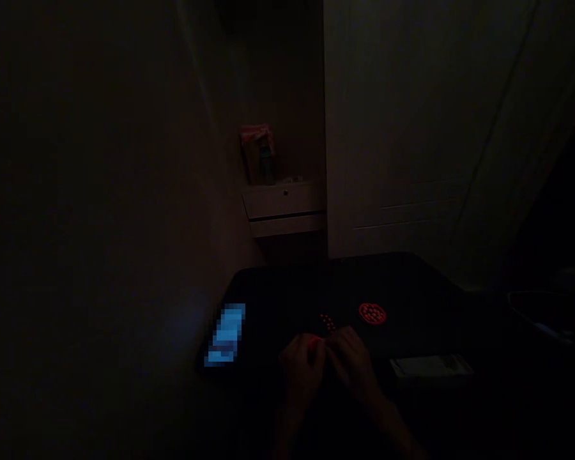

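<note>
In near darkness, my left hand (303, 367) is closed around a small glowing red piece (315, 343), whose kind I cannot make out. My right hand (353, 361) is right beside it, fingers pinched together at the same spot. What the right fingertips hold, if anything, is hidden. Just beyond both hands, several tiny red bits (328, 321) lie scattered on the dark table (287, 287). Farther right sits a round red dish (372, 314) with several small red pieces inside its rim.
A bright blue, blurred-out screen (225, 335) lies at the table's left edge. Right of my hands is a pale flat rectangular thing (431, 366). Behind the table stand a drawer unit (287, 203) with items on top and a large pale panel (393, 128). A wall (100, 223) runs along the left.
</note>
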A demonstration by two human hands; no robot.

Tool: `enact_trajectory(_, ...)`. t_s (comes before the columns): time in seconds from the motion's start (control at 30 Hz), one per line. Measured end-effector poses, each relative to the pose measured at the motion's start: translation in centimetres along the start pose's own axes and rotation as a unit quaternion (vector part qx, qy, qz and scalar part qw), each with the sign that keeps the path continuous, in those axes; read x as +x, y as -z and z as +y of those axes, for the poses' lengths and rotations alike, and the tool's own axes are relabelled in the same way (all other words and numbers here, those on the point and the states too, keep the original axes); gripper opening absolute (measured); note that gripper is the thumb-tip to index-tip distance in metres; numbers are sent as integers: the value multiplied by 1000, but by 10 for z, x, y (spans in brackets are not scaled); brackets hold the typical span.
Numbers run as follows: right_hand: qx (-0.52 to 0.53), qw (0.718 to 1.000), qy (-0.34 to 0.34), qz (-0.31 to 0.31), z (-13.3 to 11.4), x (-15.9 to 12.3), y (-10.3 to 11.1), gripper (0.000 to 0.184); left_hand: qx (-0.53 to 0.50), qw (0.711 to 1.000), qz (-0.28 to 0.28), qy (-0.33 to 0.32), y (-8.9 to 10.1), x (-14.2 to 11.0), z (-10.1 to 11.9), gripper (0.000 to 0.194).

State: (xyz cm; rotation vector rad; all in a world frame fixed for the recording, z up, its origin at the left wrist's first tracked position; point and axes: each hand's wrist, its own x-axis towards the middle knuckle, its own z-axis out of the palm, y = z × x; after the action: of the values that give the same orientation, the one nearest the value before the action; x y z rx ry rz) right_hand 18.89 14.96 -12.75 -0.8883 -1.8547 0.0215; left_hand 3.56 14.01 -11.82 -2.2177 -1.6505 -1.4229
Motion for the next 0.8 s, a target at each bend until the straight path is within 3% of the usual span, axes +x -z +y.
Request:
enact_trajectory(0.3,15,1000,-5,10,3,-1,-2,27,-24,1000,19,1,0,0,0,17)
enact_trajectory(0.8,-7,1000,-1,-12,0,2,1,16,7,1000,29,8,-4,-1,-3,23)
